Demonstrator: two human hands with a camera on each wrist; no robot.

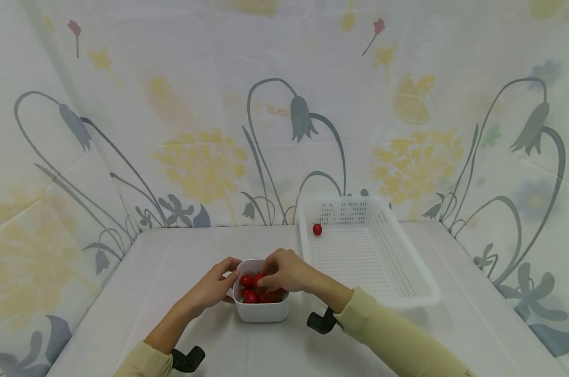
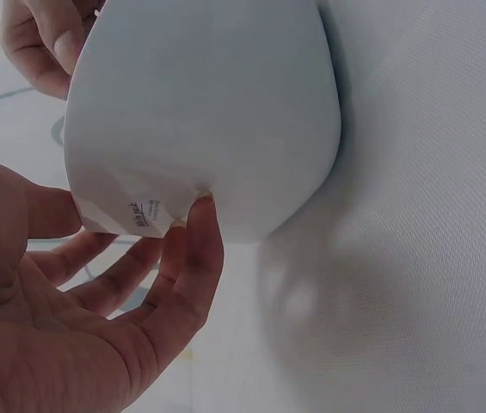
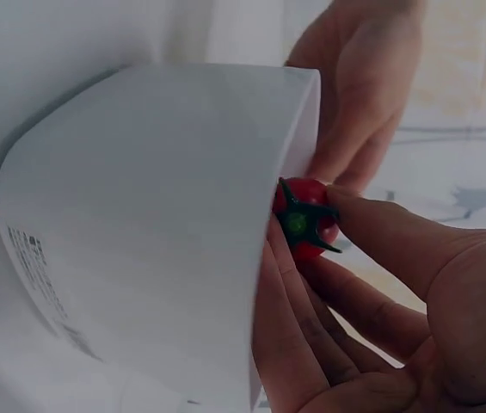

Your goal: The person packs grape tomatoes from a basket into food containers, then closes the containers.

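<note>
A small white square container (image 1: pixel 263 313) stands on the table with several red cherry tomatoes (image 1: pixel 249 297) inside. My left hand (image 1: pixel 214 288) holds its left side; in the left wrist view the thumb lies at the rim and the fingertips (image 2: pixel 201 206) press the outer wall. Over the container's opening is my right hand (image 1: pixel 289 269). Seen from the right wrist, its thumb and fingers pinch a cherry tomato (image 3: pixel 322 232) with a green calyx at the rim. Part of the container's contents is hidden behind the right hand.
To the right and behind stands a large white perforated basket (image 1: pixel 428 293), with a single cherry tomato (image 1: pixel 317 229) in its far left corner. A white cloth covers the table (image 1: pixel 181 251). Behind it hangs a flower-printed curtain (image 1: pixel 209 104).
</note>
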